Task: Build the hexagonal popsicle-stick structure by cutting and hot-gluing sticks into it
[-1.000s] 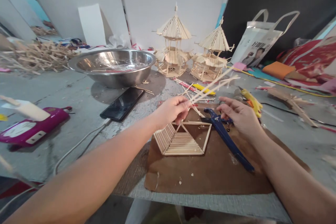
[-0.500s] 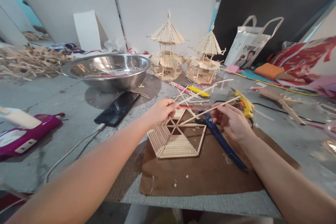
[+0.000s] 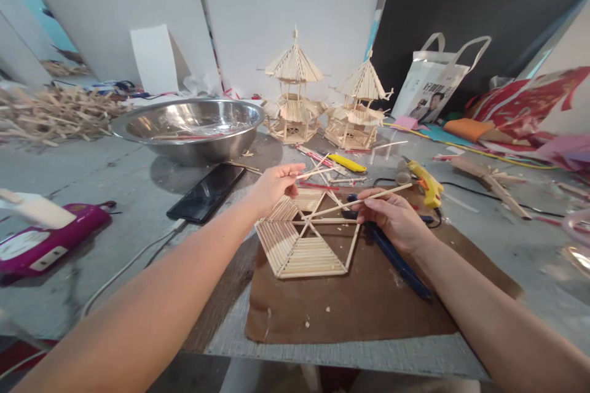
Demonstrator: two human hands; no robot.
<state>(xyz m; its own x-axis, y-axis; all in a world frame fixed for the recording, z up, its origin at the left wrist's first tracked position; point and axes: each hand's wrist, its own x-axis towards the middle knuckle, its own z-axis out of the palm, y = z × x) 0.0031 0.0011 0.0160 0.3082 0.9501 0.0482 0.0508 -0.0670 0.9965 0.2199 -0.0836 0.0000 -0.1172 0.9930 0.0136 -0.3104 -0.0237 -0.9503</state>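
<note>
1. Stick [image 3: 343,207]: pinched by fingers of the right hand [image 3: 391,215], left end over the middle of the hexagonal frame [image 3: 312,256], contact unclear; a light grip should steady it.
2. Second stick [image 3: 319,172]: apparently pinched by fingers of the left hand [image 3: 275,190].
3. Hexagonal frame: flat on brown mat [image 3: 350,319], partly slatted; best not nudged.
4. Blue-handled tool [image 3: 403,269]: right of frame; wrist clearance advisable.

One stick [image 3: 341,207] has passed from the left hand [image 3: 275,189] to the right hand [image 3: 391,216], bare a second earlier, and now slants over the frame [image 3: 313,258]. The left hand, its remaining stick [image 3: 322,171] flatter, has shifted left, exposing far panels. The right hand now overlaps the cutter [image 3: 401,264].
</note>
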